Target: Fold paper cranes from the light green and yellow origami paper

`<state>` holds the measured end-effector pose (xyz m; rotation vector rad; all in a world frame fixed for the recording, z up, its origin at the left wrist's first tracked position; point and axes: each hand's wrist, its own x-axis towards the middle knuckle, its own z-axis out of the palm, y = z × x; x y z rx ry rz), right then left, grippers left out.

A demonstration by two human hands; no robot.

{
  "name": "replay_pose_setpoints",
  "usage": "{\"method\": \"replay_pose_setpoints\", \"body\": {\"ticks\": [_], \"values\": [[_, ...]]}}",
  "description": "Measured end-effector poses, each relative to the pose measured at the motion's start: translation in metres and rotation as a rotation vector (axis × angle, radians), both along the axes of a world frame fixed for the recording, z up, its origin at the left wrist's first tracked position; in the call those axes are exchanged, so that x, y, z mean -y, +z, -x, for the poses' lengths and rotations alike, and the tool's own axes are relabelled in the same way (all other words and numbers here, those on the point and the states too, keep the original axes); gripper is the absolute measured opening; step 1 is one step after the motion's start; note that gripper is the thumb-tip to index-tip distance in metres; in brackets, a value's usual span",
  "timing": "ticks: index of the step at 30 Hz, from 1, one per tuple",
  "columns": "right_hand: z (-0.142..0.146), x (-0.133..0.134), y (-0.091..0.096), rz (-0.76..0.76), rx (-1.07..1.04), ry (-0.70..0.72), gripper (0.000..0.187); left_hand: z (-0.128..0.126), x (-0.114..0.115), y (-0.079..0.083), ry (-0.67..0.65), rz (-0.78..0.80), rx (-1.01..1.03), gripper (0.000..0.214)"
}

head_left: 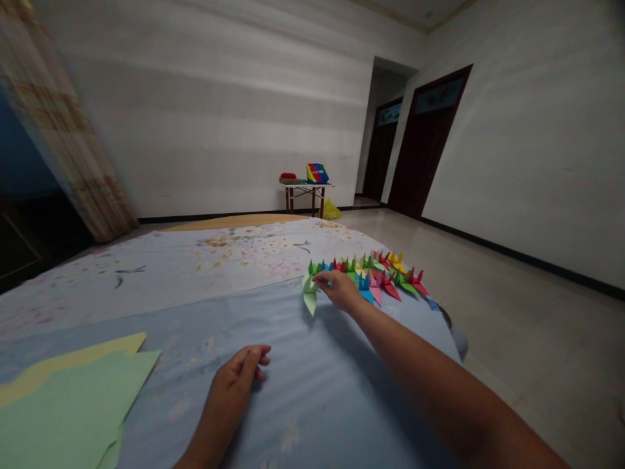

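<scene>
Crane lineup, I'd say: right hand (342, 288) pinched a pale green crane (309, 294) at the left end of the crane row (385, 277); left hand (237, 376) rested flat on the sheet (312, 391). Next move needed a gentle release.

My bed (303, 384) under a pale blue flowered sheet, green paper (63, 410) over yellow paper (73, 360) at near left, row of coloured paper cranes (385, 277) along the far right edge, pale green crane (309, 298) at the row's end, my left hand (239, 378) flat on it
</scene>
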<state>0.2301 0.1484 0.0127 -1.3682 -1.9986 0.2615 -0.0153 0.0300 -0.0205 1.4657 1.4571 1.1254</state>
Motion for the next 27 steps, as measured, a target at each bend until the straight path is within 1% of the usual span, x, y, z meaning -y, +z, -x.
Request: {"method": "replay_pose_setpoints", "body": {"ticks": [3,6,9,12,17,20,24,27], "values": [[0.013,-0.029,0.011,-0.027,0.089,-0.045,0.018,-0.001,0.0,-0.001,-0.005,0.007,0.021,0.047],[0.024,-0.052,0.016,-0.036,0.16,-0.097,0.019,-0.001,0.0,0.0,-0.006,0.014,0.043,0.047],[0.029,-0.069,0.014,-0.032,0.215,-0.138,0.02,-0.002,0.001,0.001,-0.006,0.027,0.044,0.047],[0.029,-0.079,0.008,-0.022,0.257,-0.17,0.02,-0.004,0.001,0.002,-0.012,0.035,0.043,0.044],[0.025,-0.085,-0.004,-0.02,0.292,-0.197,0.02,-0.005,0.002,0.003,-0.021,0.037,0.049,0.042],[0.024,-0.084,-0.006,-0.038,0.289,-0.201,0.024,-0.004,0.002,0.003,-0.015,0.037,0.046,0.042],[0.021,-0.076,0.002,-0.087,0.261,-0.206,0.036,-0.003,0.001,-0.001,-0.028,0.027,0.036,0.041],[0.021,-0.06,0.012,-0.131,0.222,-0.221,0.036,-0.003,0.002,-0.002,-0.034,0.015,0.047,0.04]]}}
